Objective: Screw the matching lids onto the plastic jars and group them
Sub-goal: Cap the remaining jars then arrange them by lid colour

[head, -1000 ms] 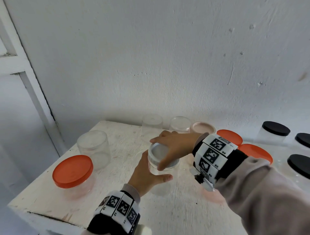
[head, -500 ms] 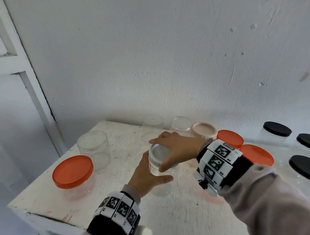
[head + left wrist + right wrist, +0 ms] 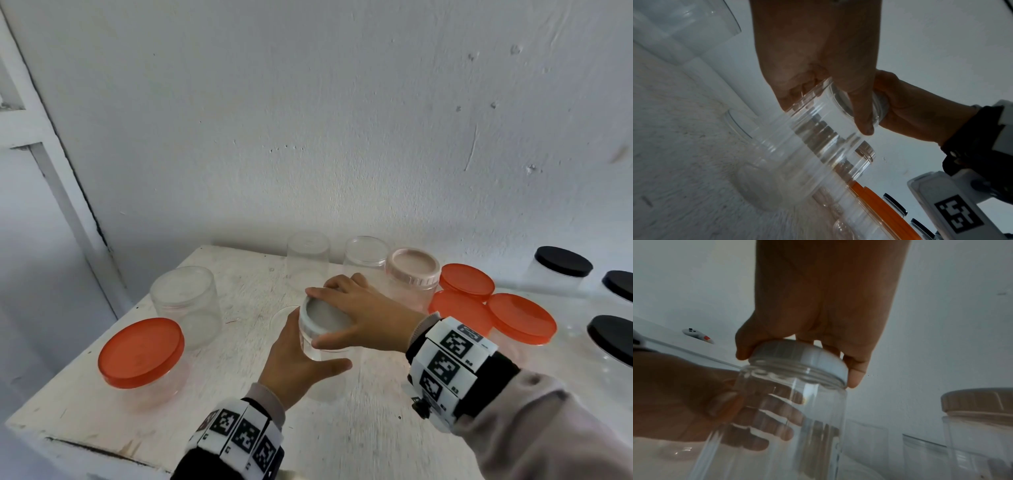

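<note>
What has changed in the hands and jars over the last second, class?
The right hand has turned on the white lid, its wrist swinging toward the right and nearer the camera, uncovering the pink-lidded jar. The left hand still holds the clear jar. The other jars have not moved.

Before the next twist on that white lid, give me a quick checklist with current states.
1. Left hand grips the clear jar: ok.
2. Right hand grips the white lid by its rim: ok.
3. Lid sits level on the jar's threads: ok, threads show just under it in the right wrist view.
4. Lid fully tight: cannot tell.
5. Jar resting on the table: cannot tell.
6. Room nearby to set it down: ok, bare table in front of the hands.
</note>
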Available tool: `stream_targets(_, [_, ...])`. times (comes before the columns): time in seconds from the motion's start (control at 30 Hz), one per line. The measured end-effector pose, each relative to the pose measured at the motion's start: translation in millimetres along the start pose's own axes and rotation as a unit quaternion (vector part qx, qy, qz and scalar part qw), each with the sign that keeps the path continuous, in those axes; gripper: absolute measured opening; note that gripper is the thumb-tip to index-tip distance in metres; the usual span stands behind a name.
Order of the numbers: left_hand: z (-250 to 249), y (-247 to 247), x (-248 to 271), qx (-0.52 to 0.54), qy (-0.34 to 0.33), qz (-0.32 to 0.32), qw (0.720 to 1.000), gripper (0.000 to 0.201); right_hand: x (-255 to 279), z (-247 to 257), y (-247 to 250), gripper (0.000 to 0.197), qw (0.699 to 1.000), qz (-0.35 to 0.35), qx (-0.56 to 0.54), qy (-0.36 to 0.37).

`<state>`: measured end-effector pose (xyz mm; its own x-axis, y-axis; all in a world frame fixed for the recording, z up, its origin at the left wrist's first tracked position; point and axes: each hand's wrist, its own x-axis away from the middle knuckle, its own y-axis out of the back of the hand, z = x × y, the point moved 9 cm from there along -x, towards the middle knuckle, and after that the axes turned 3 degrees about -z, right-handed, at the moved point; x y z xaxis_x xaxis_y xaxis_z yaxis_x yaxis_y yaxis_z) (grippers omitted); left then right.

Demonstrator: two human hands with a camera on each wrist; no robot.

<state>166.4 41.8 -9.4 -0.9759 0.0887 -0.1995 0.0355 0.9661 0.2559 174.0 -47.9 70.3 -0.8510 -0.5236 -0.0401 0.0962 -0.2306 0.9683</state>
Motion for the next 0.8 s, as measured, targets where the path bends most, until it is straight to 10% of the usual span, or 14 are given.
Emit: stream_targets(0.8, [10, 77, -7, 0.119, 0.057, -0.07, 0.989, 0.094, -102, -66, -5, 0.053, 0.983, -0.088, -0.124, -0.107])
